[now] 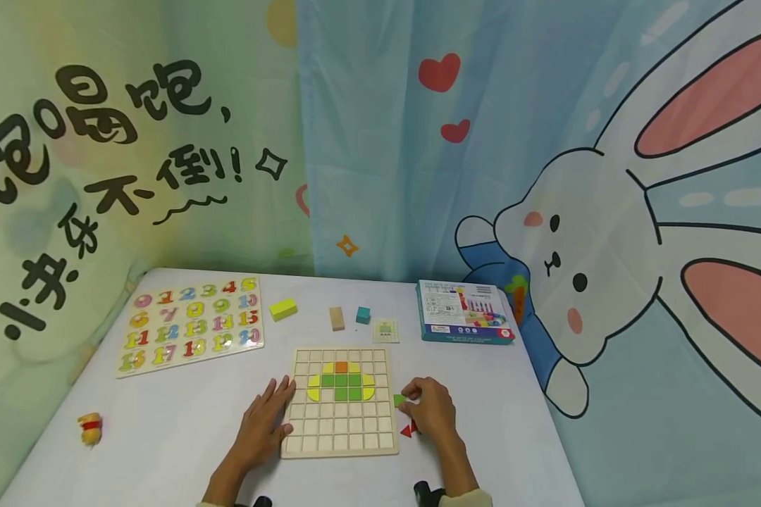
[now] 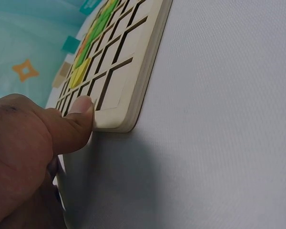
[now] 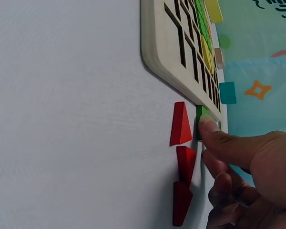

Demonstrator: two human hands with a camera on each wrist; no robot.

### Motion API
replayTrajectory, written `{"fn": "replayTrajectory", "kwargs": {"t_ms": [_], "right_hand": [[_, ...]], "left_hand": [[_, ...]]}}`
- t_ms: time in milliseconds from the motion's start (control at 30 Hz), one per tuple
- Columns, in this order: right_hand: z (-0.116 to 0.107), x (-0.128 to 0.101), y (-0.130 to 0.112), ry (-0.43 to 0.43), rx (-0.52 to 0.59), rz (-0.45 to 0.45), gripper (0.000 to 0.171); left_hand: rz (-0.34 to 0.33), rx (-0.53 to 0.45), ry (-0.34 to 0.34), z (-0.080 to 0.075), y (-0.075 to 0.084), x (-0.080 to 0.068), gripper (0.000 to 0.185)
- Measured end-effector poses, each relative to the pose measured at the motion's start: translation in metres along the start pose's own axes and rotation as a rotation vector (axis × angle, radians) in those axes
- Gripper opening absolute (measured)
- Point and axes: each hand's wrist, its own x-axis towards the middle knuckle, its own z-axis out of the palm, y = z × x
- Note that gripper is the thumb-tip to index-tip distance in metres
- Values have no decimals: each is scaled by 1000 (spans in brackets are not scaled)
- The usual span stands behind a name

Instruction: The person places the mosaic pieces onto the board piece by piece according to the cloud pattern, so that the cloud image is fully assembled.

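Observation:
A wooden grid board lies on the table with a pattern of yellow, green and orange tiles set in its upper squares. My left hand rests along the board's left edge, fingers extended, its thumb on the near corner. Just off the board's right side, my right hand pinches a green tile between thumb and finger. Red triangular pieces lie below that hand; the right wrist view shows three, the nearest a red wedge close to the board.
Behind the board stand a small pattern card, a teal cube, a tan block and a yellow block. A number board lies back left, a boxed set back right. At far left is a small toy figure.

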Motion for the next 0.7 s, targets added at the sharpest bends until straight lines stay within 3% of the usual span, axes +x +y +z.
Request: {"fn": "replayTrajectory", "kwargs": {"t_ms": [367, 700], "right_hand": [[-1, -4, -9, 56, 58, -20, 18], [20, -14, -39, 32, 151, -103, 18]], "left_hand": [[-16, -1, -20, -1, -1, 1, 82], [-8, 2, -9, -2, 4, -1, 80]]}}
